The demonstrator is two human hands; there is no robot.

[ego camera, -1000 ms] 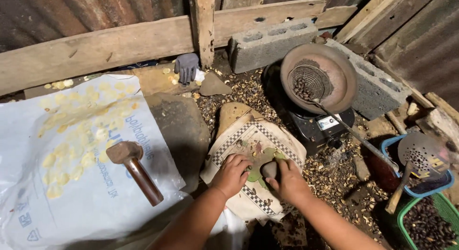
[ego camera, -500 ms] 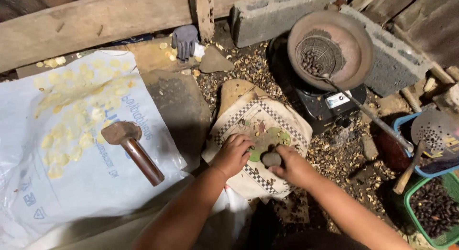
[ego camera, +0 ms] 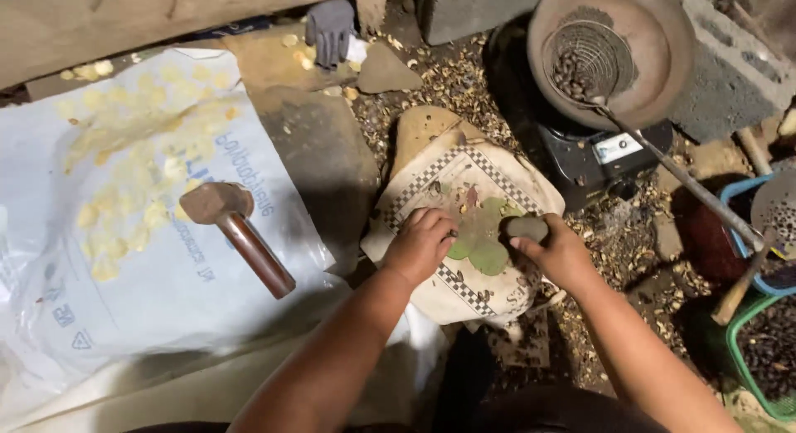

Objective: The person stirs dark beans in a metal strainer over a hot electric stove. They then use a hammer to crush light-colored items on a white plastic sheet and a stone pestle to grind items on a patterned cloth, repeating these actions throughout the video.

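Observation:
A cream cloth with a checkered border lies draped over a rock in front of me, with a green patch at its middle. My left hand rests on the cloth at the patch's left edge with its fingers curled; what lies under the fingertips is hidden. My right hand grips a small grey stone at the patch's right edge.
A hammer lies on a white sack strewn with pale yellow pieces. At the back right, a pan with a wire skimmer of dark nuts sits on a black stove. A blue basin, a green basket, a grey glove and shell litter surround me.
My view has drawn closer and tilted down. Both hands stay on the cloth, the right still holding the stone near the green patch.

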